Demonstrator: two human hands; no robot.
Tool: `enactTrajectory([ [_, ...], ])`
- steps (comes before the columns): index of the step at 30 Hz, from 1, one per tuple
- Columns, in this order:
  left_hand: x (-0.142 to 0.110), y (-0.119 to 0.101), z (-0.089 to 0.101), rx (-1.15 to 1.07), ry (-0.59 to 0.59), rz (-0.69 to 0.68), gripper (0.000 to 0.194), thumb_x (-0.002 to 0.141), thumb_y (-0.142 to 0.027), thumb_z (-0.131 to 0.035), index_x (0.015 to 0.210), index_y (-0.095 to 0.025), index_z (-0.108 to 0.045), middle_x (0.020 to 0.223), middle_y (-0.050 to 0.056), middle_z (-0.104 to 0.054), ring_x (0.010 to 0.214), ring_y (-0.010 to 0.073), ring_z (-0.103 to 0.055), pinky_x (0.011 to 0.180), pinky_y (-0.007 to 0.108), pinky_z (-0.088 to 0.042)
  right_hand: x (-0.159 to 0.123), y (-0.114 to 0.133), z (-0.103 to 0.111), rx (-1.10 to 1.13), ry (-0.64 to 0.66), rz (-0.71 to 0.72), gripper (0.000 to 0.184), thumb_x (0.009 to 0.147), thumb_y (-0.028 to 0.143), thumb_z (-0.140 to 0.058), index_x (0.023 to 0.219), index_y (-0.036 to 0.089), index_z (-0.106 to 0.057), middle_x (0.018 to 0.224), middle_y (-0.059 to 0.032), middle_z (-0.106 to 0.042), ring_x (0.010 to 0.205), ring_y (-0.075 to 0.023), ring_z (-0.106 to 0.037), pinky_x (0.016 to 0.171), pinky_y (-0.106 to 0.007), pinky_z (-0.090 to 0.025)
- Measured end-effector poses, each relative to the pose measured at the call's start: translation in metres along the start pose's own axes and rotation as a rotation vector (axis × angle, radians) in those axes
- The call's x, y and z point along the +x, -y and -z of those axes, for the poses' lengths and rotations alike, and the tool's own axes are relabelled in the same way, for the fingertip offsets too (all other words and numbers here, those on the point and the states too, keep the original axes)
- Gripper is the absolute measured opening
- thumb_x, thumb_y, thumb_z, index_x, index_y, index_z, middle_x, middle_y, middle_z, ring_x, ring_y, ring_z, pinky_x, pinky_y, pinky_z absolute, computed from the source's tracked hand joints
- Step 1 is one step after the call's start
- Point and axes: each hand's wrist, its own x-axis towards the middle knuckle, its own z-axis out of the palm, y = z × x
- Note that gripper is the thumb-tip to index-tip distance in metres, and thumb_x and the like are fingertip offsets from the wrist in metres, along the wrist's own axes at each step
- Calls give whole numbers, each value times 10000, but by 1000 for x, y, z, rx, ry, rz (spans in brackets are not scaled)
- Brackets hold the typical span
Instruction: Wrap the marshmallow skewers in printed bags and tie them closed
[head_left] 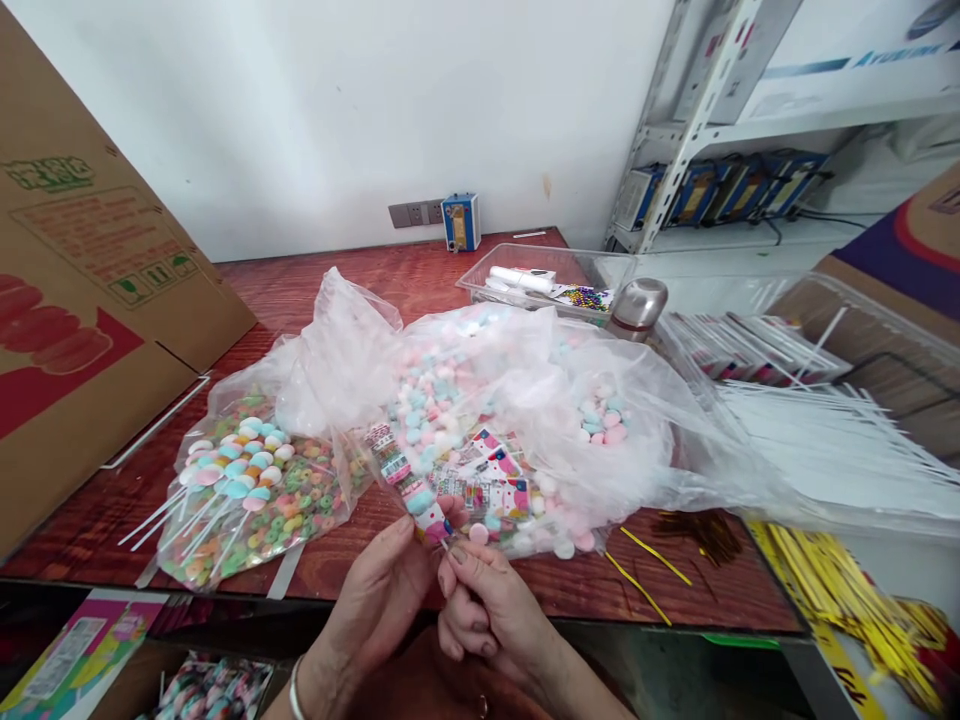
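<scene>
My left hand [382,580] holds a printed clear plastic wrapper [391,458] with pale marshmallows inside. My right hand [487,600] is closed at the wrapper's lower end, pinching a thin white stick that mostly hides in the fingers. Just beyond both hands lie several printed wrappers [499,465] on an open clear bag of pink, blue and white marshmallows [431,395]. To the left, a bunch of marshmallow sticks [240,462] rests on a clear bag of colourful ring-shaped pieces [300,510].
A cardboard box [97,270] stands at the left. At the back are a clear plastic tray [555,262] and a metal cup [637,308]. On the right lie white sticks [817,440], yellow twist ties [862,610] and a white metal shelf [694,130]. Below the table edge are filled wrapped packs [214,688].
</scene>
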Motion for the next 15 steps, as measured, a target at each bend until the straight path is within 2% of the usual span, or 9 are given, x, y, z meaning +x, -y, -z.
enactTrajectory([
  [4,4,7,2,38,-37,-51,242,644,-330,-864,767,-151,-756,834,86,-740,900,260,-683,897,375,-527,-2,-3,0,73,76,-42,328,882,457,-635,721,187,-542,340,163,-297,243,-25,-173,381,-189,-394],
  [9,9,18,-9,55,-135,-48,273,634,-329,-872,738,-138,-707,672,41,-679,679,179,-660,688,284,-552,0,-6,5,23,-11,10,350,892,499,-610,742,191,-534,353,161,-301,254,-27,-177,382,-186,-380],
  [11,11,20,-13,60,-151,-51,265,669,-334,-850,737,-143,-678,610,8,-630,552,131,-601,555,235,-514,0,-5,6,-93,-81,48,379,876,549,-616,782,190,-539,415,134,-394,282,-34,-273,394,-187,-372],
  [13,14,22,-14,66,-158,-73,266,695,-346,-829,727,-150,-652,587,-13,-598,470,96,-534,451,199,-446,1,-2,6,-239,-180,106,387,865,568,-627,889,189,-557,586,78,-545,381,-52,-433,440,-193,-386],
  [15,18,26,-12,73,-158,-121,263,714,-356,-813,727,-151,-650,590,-18,-591,464,85,-516,429,186,-417,2,2,4,-378,-268,174,380,883,566,-608,956,197,-553,729,42,-592,515,-76,-526,507,-204,-407],
])
